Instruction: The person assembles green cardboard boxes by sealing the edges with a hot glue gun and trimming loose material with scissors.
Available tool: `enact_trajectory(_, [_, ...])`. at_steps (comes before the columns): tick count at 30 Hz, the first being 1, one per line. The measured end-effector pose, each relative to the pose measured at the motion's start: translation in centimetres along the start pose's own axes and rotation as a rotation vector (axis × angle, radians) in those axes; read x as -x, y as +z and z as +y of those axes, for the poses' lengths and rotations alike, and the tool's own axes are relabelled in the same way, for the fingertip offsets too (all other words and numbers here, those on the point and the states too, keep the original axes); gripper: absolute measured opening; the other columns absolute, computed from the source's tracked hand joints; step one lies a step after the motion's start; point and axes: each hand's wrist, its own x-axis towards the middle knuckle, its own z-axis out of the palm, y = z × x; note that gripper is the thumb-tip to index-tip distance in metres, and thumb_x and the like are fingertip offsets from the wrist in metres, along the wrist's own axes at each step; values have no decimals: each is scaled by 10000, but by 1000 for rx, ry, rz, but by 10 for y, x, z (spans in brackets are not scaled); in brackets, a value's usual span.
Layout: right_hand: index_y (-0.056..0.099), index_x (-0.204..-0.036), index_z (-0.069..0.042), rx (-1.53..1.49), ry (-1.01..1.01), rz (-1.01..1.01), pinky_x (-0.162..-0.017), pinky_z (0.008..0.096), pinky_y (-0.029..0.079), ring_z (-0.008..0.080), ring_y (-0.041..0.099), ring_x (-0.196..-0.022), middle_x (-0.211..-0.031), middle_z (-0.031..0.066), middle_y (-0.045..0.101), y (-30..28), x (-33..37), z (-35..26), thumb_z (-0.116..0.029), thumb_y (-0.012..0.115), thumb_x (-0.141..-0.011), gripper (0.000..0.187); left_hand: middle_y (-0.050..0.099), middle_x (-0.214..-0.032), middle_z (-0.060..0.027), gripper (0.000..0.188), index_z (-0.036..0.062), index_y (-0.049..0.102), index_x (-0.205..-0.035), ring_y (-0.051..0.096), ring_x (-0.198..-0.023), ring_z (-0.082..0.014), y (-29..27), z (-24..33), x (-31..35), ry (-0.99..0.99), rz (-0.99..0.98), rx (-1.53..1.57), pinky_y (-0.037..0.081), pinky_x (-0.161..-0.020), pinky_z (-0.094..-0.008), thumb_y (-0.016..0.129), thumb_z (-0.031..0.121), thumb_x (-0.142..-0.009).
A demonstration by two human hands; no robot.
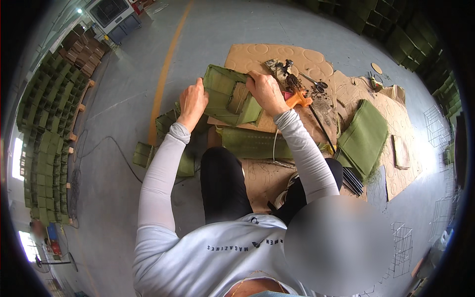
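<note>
An open green fabric box [217, 92] with a wire-like rim is tilted up between my two hands. My left hand [194, 103] is closed on its left edge, the fingers curled in. At the upper right corner, my right hand [267, 92] grips the rim with thumb and fingers. Just right of that hand lies an orange glue gun [298, 98] with a dark rod or cord running toward my knee. Beyond it are dark-handled scissors [319, 85] and clumps of black residue [292, 76] on cardboard [247, 53]. Under the box sits another green fabric piece [255, 142].
Folded green fabric [367, 136] lies on cardboard to the right, near several dark rods [352, 181]. More green boxes [144, 154] rest on the floor at left. Stacked green boxes [47, 143] stand on pallets far left. Wire frames [402, 247] are at lower right.
</note>
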Motion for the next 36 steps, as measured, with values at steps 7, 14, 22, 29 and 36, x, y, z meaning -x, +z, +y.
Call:
enact_trajectory(7, [592,-807,10,-18,8,-20,-646,468,493,402,617,-668,-671,231,605,3,-3,6,-135,550,-849,157,626,-684,-248,510,-87,465,-1248,651,-694,-404,-9,3,7,69,23,-5,511,-629,-471,648,75,-800])
enact_trajectory(14, [627,-956,16,-76,175,11,-658,427,507,382,636,-731,-743,225,634,-16,-6,33,-240,606,-866,272,625,-671,-188,547,-100,485,-1259,620,-573,-273,-27,12,1,106,-80,334,515,-581,-379,686,186,-839])
enact_trajectory(22, [554,-1174,33,-389,389,135,-821,433,499,377,623,-940,-997,236,631,14,72,-3,-298,698,-833,497,657,-913,-99,378,-106,550,-1166,661,-710,-165,-37,4,14,-159,-339,860,563,-635,-273,553,208,-957])
enact_trajectory(29, [479,-1258,-2,-97,154,438,-962,429,413,375,483,-1175,-1309,213,481,-13,92,-51,-140,697,-808,519,466,-625,4,302,-132,549,-1136,494,-595,-57,-42,38,63,-121,-164,669,554,-600,-251,561,90,-930])
enact_trajectory(36, [562,-1152,45,-228,348,196,-736,475,487,433,610,-826,-890,272,631,-2,110,-19,-52,594,-831,337,599,-676,-60,444,-87,460,-1275,563,-634,-92,-41,55,118,-208,-161,817,476,-625,-236,615,52,-883])
